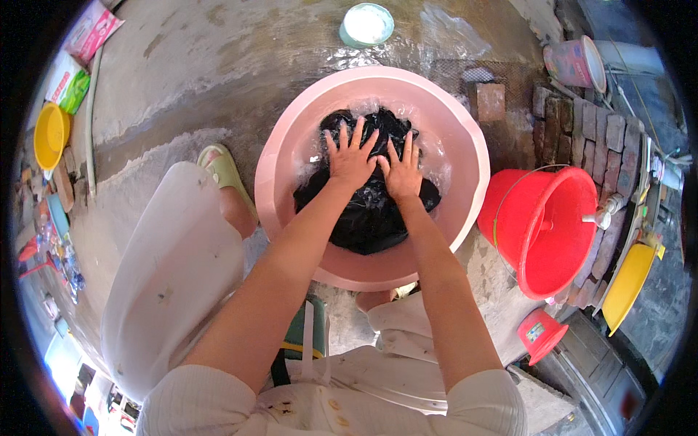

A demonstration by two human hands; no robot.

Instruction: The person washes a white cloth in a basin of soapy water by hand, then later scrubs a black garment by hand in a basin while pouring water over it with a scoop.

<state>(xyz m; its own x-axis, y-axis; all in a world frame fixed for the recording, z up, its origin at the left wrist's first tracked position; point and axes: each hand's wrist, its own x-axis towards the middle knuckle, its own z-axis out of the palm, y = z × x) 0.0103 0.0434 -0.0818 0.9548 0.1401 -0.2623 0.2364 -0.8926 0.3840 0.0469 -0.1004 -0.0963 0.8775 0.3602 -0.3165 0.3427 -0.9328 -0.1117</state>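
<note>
A large pink plastic basin (283, 98) stands on the wet floor between my feet. Wet black cloth (371, 218) lies bunched in it, with sudsy water (436, 155) around its edges. My left hand (351, 158) rests palm down on the upper part of the cloth, fingers spread. Beside it my right hand (402, 169) also presses flat on the cloth, its fingers apart. The two thumbs almost meet. Neither hand grips the fabric, and the part under the palms is hidden.
Beyond the basin sits a small pale green tub (366, 26) with white contents. On the right are a red bucket (556, 234), a smaller red bucket (541, 335) and stacked bricks (589, 131) below a tap (605, 215). A yellow basin (52, 136) lies far left.
</note>
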